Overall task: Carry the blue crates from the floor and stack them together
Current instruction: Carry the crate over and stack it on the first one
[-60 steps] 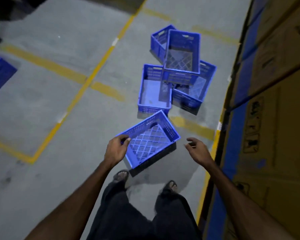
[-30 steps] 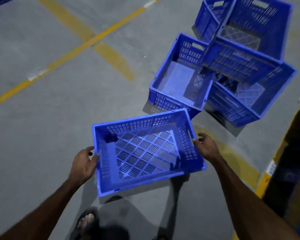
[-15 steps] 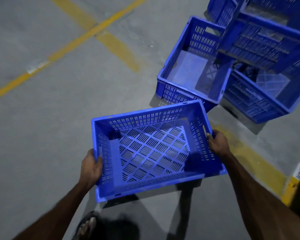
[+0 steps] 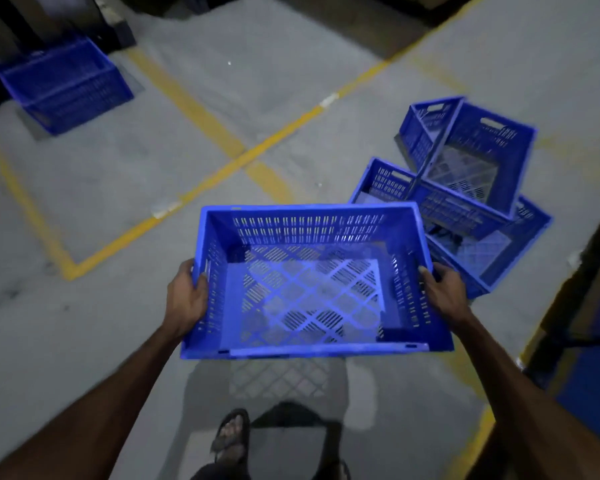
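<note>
**Blue crate held level between two hands over a marked floor**

At the far left, near the top of the view, a lone blue crate (image 4: pixel 65 85) sits on the grey concrete floor (image 4: pixel 94 188), well apart from everything else; it is blurred, and no label on it can be read. Yellow painted lines (image 4: pixel 201 188) cross the floor from there toward the middle, two of them meeting at a corner low on the left.

In the centre the carried crate (image 4: pixel 309 282) hangs above the floor, open side up, its slotted walls and lattice base in plain sight. The left hand (image 4: pixel 187 301) grips its left short wall, fingers curled over the rim and the thumb on the outside. The right hand (image 4: pixel 443 295) grips the opposite wall the same way — both are closed round the crate's rims, neither loose. No brand, sticker or writing shows on the crate (the slots are the only pattern). Under it a lattice shadow lies on the floor, and below that a foot in a sandal (image 4: pixel 232 436).

To the right, just beyond the carried crate's far corner, a heap of crates (image 4: pixel 465 188) lies on the floor — one tilted on top of the others, its handle slot visible. At the right edge runs a dark upright with blue below it, too dim to tell what it is.
</note>
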`<state>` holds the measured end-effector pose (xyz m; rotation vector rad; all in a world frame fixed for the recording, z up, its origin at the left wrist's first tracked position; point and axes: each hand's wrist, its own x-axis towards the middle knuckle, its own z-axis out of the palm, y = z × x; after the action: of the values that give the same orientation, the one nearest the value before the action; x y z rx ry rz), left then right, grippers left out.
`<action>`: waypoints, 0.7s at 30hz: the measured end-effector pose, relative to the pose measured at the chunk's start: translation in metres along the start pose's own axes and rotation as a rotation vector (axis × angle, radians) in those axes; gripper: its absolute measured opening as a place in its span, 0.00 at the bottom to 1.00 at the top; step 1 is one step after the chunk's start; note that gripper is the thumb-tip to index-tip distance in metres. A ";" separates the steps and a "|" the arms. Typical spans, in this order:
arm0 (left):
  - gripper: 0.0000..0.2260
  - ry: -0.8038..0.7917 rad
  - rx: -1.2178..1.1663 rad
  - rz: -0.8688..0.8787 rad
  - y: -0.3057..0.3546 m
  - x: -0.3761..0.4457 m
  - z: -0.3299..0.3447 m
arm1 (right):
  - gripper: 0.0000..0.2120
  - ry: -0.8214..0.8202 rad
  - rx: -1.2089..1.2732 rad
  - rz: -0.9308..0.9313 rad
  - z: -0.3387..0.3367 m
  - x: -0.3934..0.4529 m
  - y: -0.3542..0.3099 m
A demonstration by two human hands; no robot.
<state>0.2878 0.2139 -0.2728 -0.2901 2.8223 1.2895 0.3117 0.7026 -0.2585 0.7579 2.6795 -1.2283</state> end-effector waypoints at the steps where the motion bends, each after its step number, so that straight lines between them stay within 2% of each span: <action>1: 0.23 0.010 0.001 0.000 0.019 0.002 -0.027 | 0.13 0.007 0.018 -0.009 -0.016 -0.012 -0.024; 5: 0.21 0.054 -0.050 -0.027 0.094 0.007 -0.127 | 0.12 0.073 0.137 -0.056 -0.070 -0.067 -0.129; 8: 0.14 0.091 -0.109 -0.059 0.133 0.003 -0.187 | 0.21 0.149 0.205 -0.055 -0.097 -0.098 -0.177; 10: 0.13 0.117 -0.137 -0.051 0.144 -0.005 -0.219 | 0.21 0.167 0.230 -0.058 -0.108 -0.121 -0.200; 14: 0.11 0.152 -0.240 -0.045 0.133 -0.023 -0.261 | 0.13 0.184 0.286 -0.093 -0.110 -0.161 -0.233; 21: 0.08 0.215 -0.265 -0.056 0.099 -0.030 -0.299 | 0.17 0.181 0.268 -0.137 -0.077 -0.180 -0.263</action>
<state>0.3160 0.0577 0.0005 -0.5419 2.7801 1.7167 0.3522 0.5421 0.0252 0.7602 2.7831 -1.6527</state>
